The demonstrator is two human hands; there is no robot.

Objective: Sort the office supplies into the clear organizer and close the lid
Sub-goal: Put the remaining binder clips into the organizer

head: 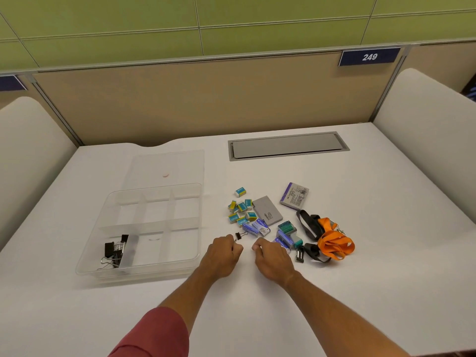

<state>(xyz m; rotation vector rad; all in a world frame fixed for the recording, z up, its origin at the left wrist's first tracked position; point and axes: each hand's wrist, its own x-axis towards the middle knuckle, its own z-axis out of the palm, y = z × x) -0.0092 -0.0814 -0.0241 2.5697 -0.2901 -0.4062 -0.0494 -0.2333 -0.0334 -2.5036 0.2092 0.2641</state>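
Observation:
The clear organizer (85, 261) sits on the left of the desk, and its clear lid (185, 161) lies flat behind it. Several black binder clips (113, 251) fill its front-left compartment. My left hand (224, 253) pinches the wire handle of one small black binder clip (240, 235) just right of the organizer. My right hand (270, 257) is curled, resting on the desk beside a pile of blue staple boxes (257, 228). Several small teal eraser boxes (240, 206) lie beyond, with a grey case (268, 210) among them.
An orange and black lanyard (332, 240) lies tangled to the right. A purple-edged booklet (295, 197) is behind it. A grey cable hatch (288, 145) is set into the desk at the back. Padded partitions stand on both sides.

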